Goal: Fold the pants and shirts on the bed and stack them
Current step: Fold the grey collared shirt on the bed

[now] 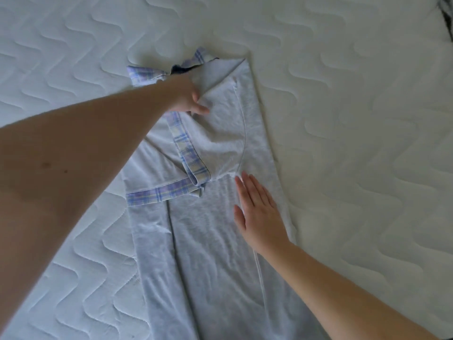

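A light grey shirt (210, 236) with blue-and-yellow plaid trim lies lengthwise on the bed, its collar end far from me. A plaid-edged sleeve (188, 153) is folded inward over the body. My left hand (188, 96) reaches to the shoulder area near the plaid collar (144, 74) and pinches a fold of the grey cloth between thumb and fingers. My right hand (257, 212) lies flat, fingers straight, pressing on the shirt's right side just below the armpit seam. The lower hem runs out of view at the bottom.
The white quilted mattress (355, 119) spreads on all sides of the shirt. A dark edge (447, 23) shows at the top right corner. No other garment is in sight.
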Demonstrator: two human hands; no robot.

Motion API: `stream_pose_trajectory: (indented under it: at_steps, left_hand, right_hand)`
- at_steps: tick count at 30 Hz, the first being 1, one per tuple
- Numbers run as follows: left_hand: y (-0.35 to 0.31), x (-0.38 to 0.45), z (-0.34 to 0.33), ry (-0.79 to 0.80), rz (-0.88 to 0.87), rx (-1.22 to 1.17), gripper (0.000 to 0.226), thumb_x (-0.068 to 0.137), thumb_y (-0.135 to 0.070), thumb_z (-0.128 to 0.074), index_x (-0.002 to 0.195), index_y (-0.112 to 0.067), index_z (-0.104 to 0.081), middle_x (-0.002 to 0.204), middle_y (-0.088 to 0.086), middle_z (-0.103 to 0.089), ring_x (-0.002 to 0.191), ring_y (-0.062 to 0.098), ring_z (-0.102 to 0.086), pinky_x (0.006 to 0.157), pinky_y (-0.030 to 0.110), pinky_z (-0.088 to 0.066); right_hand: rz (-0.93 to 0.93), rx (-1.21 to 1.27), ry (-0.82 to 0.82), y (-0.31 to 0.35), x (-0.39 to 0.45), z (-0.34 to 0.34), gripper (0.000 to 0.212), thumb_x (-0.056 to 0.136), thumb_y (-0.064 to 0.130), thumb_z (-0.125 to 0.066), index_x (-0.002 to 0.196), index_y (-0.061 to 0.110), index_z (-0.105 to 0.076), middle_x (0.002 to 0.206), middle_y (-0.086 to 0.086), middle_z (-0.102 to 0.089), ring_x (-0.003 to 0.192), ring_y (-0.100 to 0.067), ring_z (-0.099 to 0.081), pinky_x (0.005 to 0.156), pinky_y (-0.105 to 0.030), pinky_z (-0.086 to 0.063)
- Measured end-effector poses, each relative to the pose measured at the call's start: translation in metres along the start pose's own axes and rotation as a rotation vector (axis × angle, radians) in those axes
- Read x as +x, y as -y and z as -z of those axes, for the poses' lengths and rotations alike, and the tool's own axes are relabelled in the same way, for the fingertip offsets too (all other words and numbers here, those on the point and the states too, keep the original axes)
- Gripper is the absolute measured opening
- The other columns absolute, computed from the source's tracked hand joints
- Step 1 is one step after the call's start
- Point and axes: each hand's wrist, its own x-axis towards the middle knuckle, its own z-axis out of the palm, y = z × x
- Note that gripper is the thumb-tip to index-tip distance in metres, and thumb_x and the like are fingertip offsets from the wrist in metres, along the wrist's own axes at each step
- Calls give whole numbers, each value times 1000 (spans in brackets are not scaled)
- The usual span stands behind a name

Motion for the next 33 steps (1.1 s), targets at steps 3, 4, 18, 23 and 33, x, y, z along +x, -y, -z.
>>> stream_pose_trajectory:
  at_steps: [3,4,18,23,33]
  left_hand:
    - [17,-16,-13,-17,3,-87,35,86,-47,-67,97,-14,-67,104,5,-66,96,24,-56,79,32,-43]
    - [19,-20,-16,-73,21,-156,32,88,-44,-66,99,-14,-65,105,4,-64,97,24,-55,78,31,-41]
    - [46,-57,-36,-117,261,-625,79,77,-40,-81,143,-14,-46,133,0,-55,112,28,-61,91,36,-49]
    - [41,-70,-31,-89,281,-1189,28,82,-17,-78,105,-17,-62,104,5,-67,74,12,-70,53,25,-57]
    - [33,-86,-62,-198,396,-1202,17,93,-19,-66,106,-11,-59,105,10,-61,77,20,-66,54,23,-58]
  right_hand:
    - [-49,84,-14,6,31,9,57,101,22,-41,154,8,-24,161,-8,-20,149,-20,-17,121,-34,-16]
    - [-42,92,8,8,41,10,57,102,22,-41,154,8,-22,162,-7,-19,150,-20,-16,122,-34,-15]
    - [252,-187,7,30,52,0,53,95,15,-52,147,12,-41,148,-6,-45,139,-27,-38,118,-44,-23]
    - [248,-191,-200,38,72,6,29,87,19,-65,116,17,-70,104,-2,-68,100,-27,-61,88,-41,-45]
    - [428,-194,-297,14,56,-7,20,85,14,-71,105,14,-74,112,1,-70,98,-25,-65,84,-39,-50]
